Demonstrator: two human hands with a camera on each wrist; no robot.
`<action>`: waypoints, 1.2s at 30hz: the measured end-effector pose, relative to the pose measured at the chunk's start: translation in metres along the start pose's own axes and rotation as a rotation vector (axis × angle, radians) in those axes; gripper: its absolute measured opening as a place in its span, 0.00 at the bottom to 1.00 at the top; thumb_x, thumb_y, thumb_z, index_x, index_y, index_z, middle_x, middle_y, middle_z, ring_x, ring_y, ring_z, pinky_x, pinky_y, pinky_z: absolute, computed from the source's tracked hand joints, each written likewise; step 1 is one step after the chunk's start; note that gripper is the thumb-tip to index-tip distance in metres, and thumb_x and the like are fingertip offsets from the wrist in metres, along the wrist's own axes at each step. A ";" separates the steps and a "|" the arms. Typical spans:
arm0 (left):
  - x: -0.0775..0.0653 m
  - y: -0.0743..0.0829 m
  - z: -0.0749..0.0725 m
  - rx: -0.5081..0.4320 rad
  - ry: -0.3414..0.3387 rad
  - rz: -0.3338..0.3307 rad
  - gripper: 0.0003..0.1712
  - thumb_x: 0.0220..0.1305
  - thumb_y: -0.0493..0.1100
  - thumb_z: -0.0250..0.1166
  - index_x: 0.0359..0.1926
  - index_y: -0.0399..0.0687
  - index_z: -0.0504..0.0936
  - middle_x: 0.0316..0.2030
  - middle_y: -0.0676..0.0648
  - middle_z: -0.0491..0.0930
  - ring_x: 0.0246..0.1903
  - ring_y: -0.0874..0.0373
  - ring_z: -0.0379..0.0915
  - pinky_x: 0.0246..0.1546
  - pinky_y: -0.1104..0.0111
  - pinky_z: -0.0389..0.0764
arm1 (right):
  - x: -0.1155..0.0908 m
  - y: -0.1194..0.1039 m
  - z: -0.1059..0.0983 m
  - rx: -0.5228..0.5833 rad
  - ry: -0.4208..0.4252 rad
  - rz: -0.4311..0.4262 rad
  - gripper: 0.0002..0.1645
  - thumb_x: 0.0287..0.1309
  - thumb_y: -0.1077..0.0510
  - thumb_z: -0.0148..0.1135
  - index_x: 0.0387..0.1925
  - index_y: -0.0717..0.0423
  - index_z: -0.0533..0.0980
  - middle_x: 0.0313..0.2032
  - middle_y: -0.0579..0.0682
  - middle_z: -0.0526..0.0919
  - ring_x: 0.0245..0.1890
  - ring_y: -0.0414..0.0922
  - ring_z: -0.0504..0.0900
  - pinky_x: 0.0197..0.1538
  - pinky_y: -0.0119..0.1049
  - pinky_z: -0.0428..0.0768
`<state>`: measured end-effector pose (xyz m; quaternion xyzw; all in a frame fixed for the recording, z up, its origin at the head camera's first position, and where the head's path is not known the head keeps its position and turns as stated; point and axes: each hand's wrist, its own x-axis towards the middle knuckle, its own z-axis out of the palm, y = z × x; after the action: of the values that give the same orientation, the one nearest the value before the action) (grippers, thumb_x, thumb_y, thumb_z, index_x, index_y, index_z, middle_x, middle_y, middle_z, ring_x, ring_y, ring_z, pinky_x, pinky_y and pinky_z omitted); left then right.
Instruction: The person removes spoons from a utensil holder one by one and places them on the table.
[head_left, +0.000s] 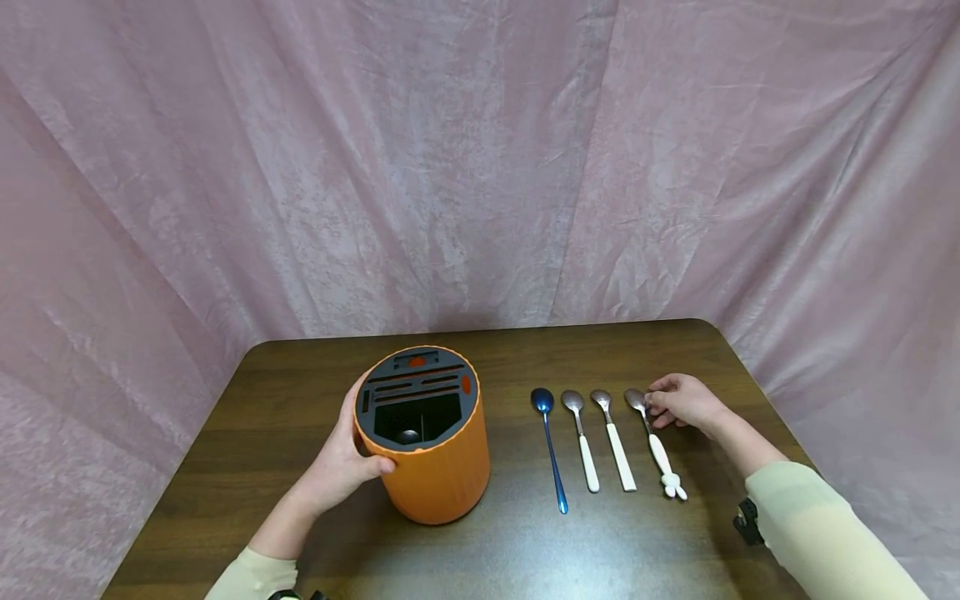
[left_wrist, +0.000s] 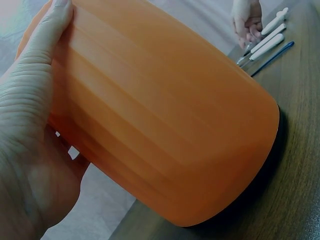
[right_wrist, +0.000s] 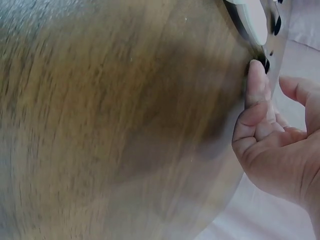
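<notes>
My left hand (head_left: 339, 467) grips the side of an orange round knife block (head_left: 442, 487), thumb at its front and fingers behind. The block has a grey slotted top (head_left: 416, 392) with a large black opening; a rounded shiny piece (head_left: 408, 436) shows inside. On the right, my right hand (head_left: 686, 402) is beside a spoon (head_left: 658, 454) with a white rabbit-ended handle, fingertips right at its neck. In the right wrist view, the thumb stands apart from an extended finger near the white handle (right_wrist: 251, 22). That spoon lies flat on the table.
Left of the rabbit spoon lie three more in a row: a spoon with a flat white handle (head_left: 620, 457), a spoon with a rounded white handle (head_left: 588, 462) and a long blue spoon (head_left: 553, 458). Under them is a dark wood table (head_left: 480, 567), with a pink curtain (head_left: 480, 167) behind.
</notes>
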<state>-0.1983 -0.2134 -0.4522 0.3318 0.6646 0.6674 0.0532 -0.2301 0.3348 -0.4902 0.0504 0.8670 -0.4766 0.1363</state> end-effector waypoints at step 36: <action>0.001 -0.001 -0.001 -0.011 -0.005 0.002 0.67 0.56 0.60 0.75 0.82 0.60 0.39 0.77 0.42 0.51 0.72 0.47 0.57 0.64 0.65 0.71 | -0.036 -0.096 -0.008 0.002 0.249 -0.283 0.27 0.73 0.50 0.59 0.66 0.57 0.70 0.41 0.53 0.86 0.40 0.51 0.87 0.54 0.48 0.73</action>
<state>-0.1996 -0.2133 -0.4531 0.3335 0.6607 0.6702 0.0560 -0.2180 0.2909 -0.3981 -0.0134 0.8752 -0.4819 -0.0406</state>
